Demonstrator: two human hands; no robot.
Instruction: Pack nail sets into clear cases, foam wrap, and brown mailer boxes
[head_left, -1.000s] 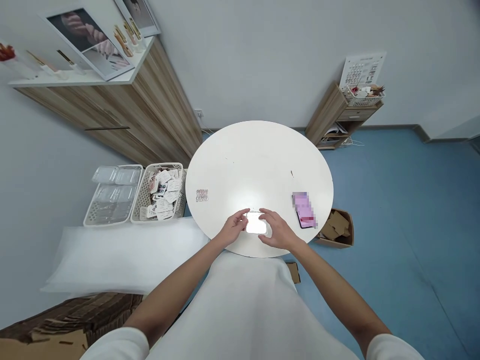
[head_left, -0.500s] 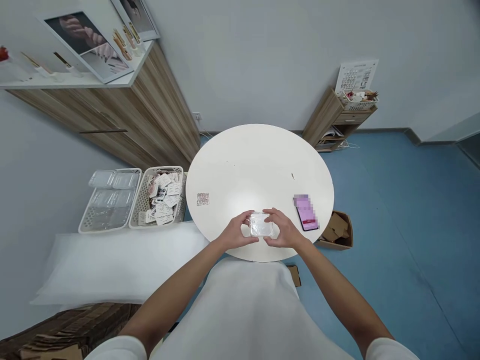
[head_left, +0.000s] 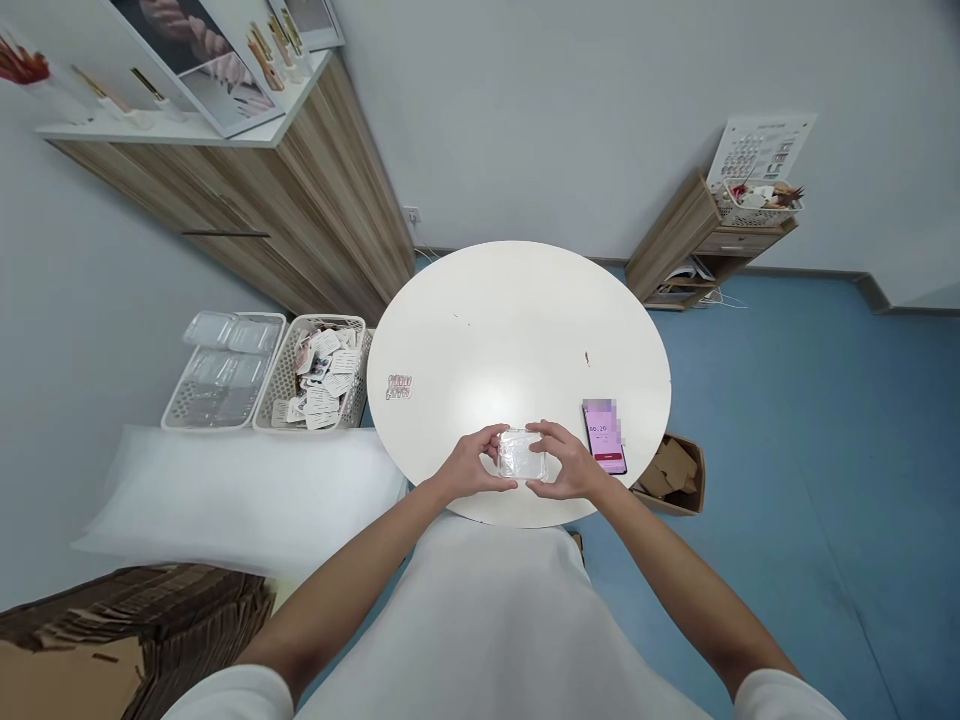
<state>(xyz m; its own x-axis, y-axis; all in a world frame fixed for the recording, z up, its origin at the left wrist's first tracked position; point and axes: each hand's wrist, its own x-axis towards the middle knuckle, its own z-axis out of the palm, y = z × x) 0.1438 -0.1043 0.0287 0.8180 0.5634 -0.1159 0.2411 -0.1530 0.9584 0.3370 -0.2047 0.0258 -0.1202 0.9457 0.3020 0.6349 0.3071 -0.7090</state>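
Observation:
Both my hands hold a small clear plastic box point(head_left: 521, 456) over the near edge of the round white table point(head_left: 517, 290). My left hand point(head_left: 478, 464) grips its left side, with thumb below and fingers above. On the right side, my right hand point(head_left: 564, 462) pinches it the same way. Whether anything lies inside the clear box I cannot tell. To the left on the table lies a small set of pinkish pieces point(head_left: 399, 387), likely too small to make out. A phone point(head_left: 604, 437) with a pink screen rests to the right of my right hand.
At the left stand a white basket of clear plastic boxes point(head_left: 225, 385) and a basket of printed cards point(head_left: 322, 375). A cardboard box point(head_left: 673, 474) sits on the floor at right. Flattened cardboard point(head_left: 135, 640) is stacked lower left. A wooden cabinet point(head_left: 300, 200) stands behind.
The view has shifted and turned slightly. Both hands keep their hold on the clear plastic box in nearly the same place.

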